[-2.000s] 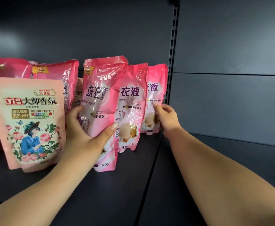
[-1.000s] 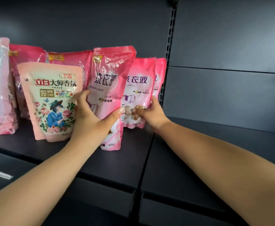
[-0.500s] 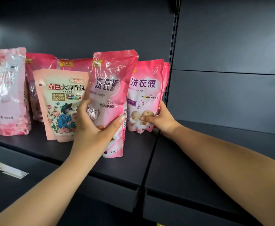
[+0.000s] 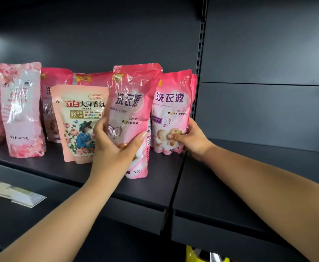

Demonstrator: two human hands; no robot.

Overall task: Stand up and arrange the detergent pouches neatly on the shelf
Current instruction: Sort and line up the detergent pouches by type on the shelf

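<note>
A glossy pink plastic detergent pouch [image 4: 134, 110] stands upright on the dark metal shelf [image 4: 154, 188], the left hand [image 4: 113, 148] wrapped around its lower half. Just beside it, against the shelf upright, the right hand [image 4: 191, 138] pinches a second pink pouch [image 4: 171, 110]. A pale peach floral pouch [image 4: 79, 121] stands left of them.

Shelf [image 4: 83, 173]: dark metal board, meeting a second board [image 4: 230, 195] at a seam on its right.
Front row: a pale floral pouch [image 4: 79, 133] and a tall pink pouch [image 4: 134, 103], both upright.
Right end: a pink pouch [image 4: 171, 103] standing by the slotted upright [image 4: 200, 59].
Left end: pale pink pouches [image 4: 20, 110], blurred.
Back row: more pink pouches [image 4: 54, 82].
Lower shelf [image 4: 47, 220]: white paper slips [image 4: 22, 195].
</note>
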